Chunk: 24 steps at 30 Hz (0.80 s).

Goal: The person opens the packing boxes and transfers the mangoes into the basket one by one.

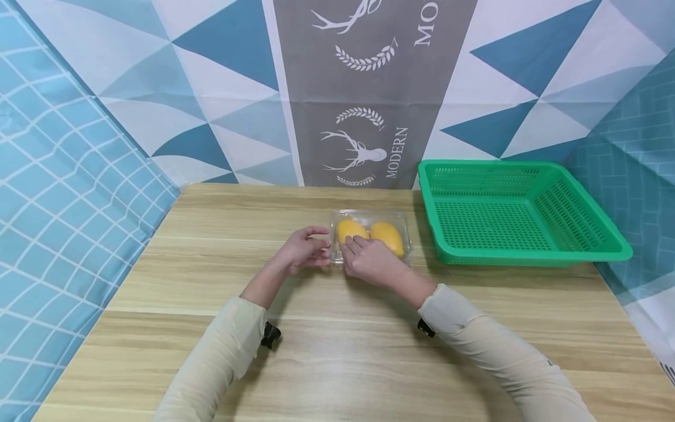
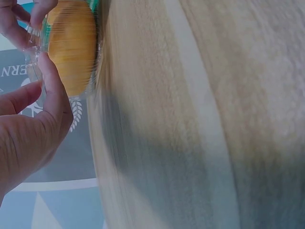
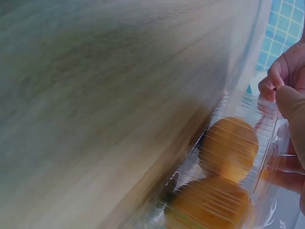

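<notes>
Two yellow mangoes (image 1: 387, 237) lie side by side in a clear plastic box (image 1: 408, 225) on the wooden table. At the box's left edge, my left hand (image 1: 304, 249) has its thumb and fingers bent about the plastic rim (image 2: 40, 76). My right hand (image 1: 371, 259) reaches across the box's near left part and pinches the edge there. In the right wrist view, its thumb (image 3: 289, 102) is above the rim and its other fingers show through the plastic. Whether the lid is fastened, I cannot tell.
To the right of the box, a green plastic basket (image 1: 532, 255) with slotted sides stands at the back of the wooden table (image 1: 337, 363). Patterned cloth (image 1: 364, 88) hangs behind the table and along both sides. A small black object is at each sleeve cuff.
</notes>
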Motion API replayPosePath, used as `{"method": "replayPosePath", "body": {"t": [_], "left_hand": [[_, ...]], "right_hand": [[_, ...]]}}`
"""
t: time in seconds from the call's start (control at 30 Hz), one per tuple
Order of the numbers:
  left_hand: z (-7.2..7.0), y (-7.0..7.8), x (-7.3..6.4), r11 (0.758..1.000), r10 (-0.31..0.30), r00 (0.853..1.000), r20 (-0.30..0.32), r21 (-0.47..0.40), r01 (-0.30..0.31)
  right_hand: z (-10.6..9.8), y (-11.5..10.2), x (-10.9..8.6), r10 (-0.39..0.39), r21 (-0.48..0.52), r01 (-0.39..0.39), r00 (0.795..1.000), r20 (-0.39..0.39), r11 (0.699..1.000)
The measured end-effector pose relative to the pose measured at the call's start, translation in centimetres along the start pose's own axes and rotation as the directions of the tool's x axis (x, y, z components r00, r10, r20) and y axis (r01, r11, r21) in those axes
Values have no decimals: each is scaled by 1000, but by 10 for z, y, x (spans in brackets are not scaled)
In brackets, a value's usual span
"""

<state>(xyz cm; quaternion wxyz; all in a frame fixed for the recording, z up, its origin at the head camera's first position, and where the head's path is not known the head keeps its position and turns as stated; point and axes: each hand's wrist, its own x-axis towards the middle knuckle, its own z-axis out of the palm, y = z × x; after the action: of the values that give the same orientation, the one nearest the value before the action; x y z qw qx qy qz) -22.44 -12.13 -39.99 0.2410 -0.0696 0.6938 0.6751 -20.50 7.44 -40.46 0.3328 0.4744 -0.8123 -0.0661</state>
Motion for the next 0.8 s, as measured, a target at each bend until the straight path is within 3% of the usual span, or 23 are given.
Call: {"method": "replayPosePath", "body": {"t": [0.37,0.6,0.7,0.8], "left_hand": [[0,1,0,1000,0,1000,5,3,0],[1,0,0,1000,1,1000,12,5,-1],[0,1,-1,1000,5,1000,14,12,-5],[0,0,-2,1000,2,1000,20,15,-2]], "right_hand": [[4,1,-2,13,-14,-14,999,-29,1000],[2,1,-2,34,3,-34,995,-96,999],[0,2,-4,50,52,-47,997,-61,998],[-5,5,-7,88,162,-91,996,30,983]]}}
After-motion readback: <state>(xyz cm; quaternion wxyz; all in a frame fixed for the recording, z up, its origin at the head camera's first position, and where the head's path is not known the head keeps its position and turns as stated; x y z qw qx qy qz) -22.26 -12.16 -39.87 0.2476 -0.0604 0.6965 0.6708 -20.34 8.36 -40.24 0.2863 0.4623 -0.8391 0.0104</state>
